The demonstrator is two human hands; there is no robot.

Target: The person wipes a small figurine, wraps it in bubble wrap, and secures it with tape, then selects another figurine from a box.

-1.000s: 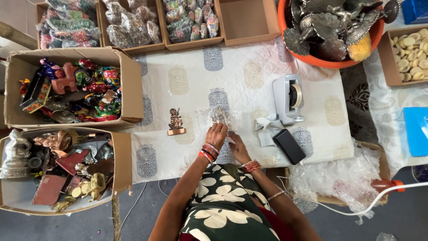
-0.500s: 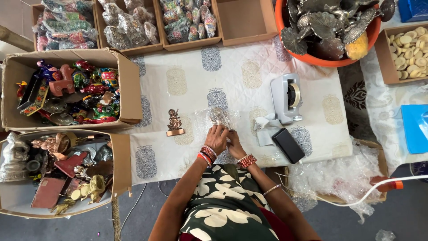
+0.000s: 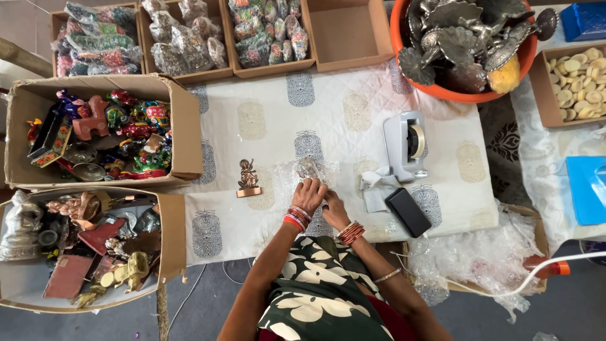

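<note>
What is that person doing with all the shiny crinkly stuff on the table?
A person is bent over a cloth-covered table, both hands pressed on a piece of clear bubble wrap bundled around something small. The left hand lies on top of it and the right hand is beside it. A small bronze statue stands unwrapped to the left, and a tape dispenser and a black phone lie to the right.

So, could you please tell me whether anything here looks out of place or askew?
Mostly orderly. The heap of clear plastic wrap spills over the table's right front corner, and a white cable trails across it. Both hands press on a bubble-wrapped piece.
</note>
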